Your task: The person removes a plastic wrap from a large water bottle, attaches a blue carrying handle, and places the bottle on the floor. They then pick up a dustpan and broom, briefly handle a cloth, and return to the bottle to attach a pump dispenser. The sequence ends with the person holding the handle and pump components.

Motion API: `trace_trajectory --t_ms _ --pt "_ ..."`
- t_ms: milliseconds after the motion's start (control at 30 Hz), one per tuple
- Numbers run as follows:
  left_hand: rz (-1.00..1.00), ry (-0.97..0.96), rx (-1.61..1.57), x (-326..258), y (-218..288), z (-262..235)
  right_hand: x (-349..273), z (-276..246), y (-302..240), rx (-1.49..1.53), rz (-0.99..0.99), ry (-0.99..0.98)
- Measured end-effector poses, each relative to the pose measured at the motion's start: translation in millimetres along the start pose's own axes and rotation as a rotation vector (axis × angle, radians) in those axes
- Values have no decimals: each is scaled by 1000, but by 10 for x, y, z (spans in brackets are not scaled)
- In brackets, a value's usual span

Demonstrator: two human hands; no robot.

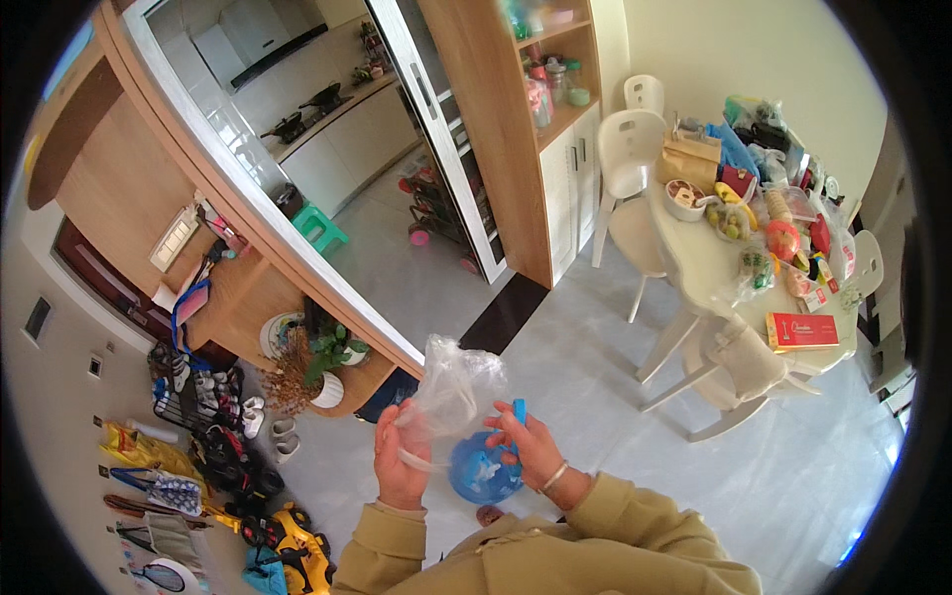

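In front of me I hold up a crumpled clear plastic bag point(457, 389). My left hand point(399, 464) is closed on the bag's left side, and a pale twisted edge of it trails below the fingers. My right hand point(535, 454), with a bracelet at the wrist, has its fingers curled round a narrow bright-blue piece point(519, 410) that sticks up above them. Just below and between the hands is a round blue container point(474, 478) with whitish crumpled material in it. Whether the blue piece belongs to the container I cannot tell.
To the right, a cream table point(694, 263) bears fruit, bags and a red box point(801, 330), with white chairs point(732, 369) around it. At left are a wooden shelf with a potted plant point(332, 359), shoes point(286, 441) and a yellow toy vehicle point(297, 545). A sliding door point(436, 124) opens onto a kitchen.
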State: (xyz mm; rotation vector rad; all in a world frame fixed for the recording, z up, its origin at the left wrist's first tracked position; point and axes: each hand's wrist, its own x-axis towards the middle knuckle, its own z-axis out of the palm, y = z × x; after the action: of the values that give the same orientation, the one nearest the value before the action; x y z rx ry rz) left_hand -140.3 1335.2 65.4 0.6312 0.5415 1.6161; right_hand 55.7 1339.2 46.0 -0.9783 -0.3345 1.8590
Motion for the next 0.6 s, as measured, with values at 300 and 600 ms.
trace_trajectory --t_ms 300,600 --pt "-260 20 275 -111 129 -108 52 36 -30 -63 -71 -246" --pt "-287 -137 824 -131 -311 77 51 79 267 -967 -609 -329"
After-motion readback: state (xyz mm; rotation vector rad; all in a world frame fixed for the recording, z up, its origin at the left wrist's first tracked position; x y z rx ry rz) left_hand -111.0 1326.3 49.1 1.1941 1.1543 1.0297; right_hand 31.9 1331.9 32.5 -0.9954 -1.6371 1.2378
